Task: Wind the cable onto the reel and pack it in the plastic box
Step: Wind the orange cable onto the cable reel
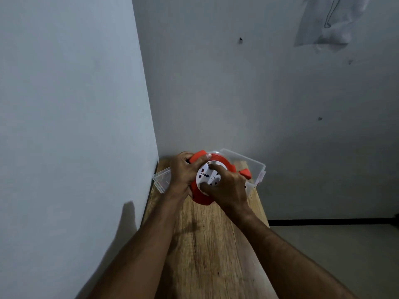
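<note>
Reel [218, 161] held between both hands' grip; over plastic box [254, 164].

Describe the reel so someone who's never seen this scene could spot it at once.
Follow the wooden table to its far end in the wall corner, where a clear plastic box sits. The reel is the round orange disc with a white socket face, gripped by the left hand and right hand; nothing else there is orange.

The reel [201, 196] is bright orange-red, its round centre face [208, 174] white with small dark socket markings. The plastic box [254, 167] is clear — colourless. The counter [211, 244] shows light brown wood grain; the walls [64, 104] are plain pale grey.
</note>
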Motion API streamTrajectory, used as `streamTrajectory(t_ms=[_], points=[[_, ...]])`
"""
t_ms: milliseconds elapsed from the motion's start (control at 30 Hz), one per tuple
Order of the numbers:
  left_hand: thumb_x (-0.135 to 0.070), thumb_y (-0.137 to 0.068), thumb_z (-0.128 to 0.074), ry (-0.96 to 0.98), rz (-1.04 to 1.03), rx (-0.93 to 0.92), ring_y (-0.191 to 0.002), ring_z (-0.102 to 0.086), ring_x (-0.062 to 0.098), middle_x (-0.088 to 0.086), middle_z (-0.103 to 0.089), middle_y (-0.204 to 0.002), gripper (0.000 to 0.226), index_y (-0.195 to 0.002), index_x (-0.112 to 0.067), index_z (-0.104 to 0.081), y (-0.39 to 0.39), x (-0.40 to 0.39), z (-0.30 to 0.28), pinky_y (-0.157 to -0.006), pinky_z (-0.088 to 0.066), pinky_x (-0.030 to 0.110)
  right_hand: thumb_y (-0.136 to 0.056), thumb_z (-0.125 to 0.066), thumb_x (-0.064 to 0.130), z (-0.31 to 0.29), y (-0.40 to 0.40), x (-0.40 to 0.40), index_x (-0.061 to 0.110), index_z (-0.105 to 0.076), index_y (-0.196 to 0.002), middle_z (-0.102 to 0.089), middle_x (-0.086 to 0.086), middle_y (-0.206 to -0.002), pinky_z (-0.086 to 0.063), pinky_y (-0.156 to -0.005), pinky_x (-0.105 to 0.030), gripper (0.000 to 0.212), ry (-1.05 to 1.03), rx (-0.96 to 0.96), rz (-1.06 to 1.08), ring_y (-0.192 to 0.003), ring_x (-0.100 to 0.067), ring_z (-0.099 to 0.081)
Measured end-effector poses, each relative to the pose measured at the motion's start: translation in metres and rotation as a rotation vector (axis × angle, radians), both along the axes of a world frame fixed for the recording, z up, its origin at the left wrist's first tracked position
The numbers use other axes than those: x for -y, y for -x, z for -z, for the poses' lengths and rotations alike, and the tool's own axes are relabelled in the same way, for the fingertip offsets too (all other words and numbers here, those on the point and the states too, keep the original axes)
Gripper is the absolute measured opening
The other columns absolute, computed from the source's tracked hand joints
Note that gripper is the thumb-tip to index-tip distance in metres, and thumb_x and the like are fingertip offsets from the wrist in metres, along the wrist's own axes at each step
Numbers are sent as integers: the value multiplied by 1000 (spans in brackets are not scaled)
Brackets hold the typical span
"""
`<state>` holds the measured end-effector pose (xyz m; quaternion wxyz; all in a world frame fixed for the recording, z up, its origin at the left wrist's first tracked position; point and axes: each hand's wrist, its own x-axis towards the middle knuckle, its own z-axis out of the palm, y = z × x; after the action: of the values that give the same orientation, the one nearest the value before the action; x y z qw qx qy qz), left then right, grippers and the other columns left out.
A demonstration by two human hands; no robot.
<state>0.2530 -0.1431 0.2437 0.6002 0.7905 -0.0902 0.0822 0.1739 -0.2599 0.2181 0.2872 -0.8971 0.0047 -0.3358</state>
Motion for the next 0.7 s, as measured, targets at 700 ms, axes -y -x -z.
streamTrajectory(t_ms=[700], points=[[-40,-83,-79,350,-84,-237,-65,-73,8,-9,-76,-72,19,-81,-21,-73,4,-7,26,-54,-57,22,-93,-71,24,20,-9,20,16,-70,-93,-71,5,-83,-61,-71,-41,8,-709,236,325,-76,-8,-68]])
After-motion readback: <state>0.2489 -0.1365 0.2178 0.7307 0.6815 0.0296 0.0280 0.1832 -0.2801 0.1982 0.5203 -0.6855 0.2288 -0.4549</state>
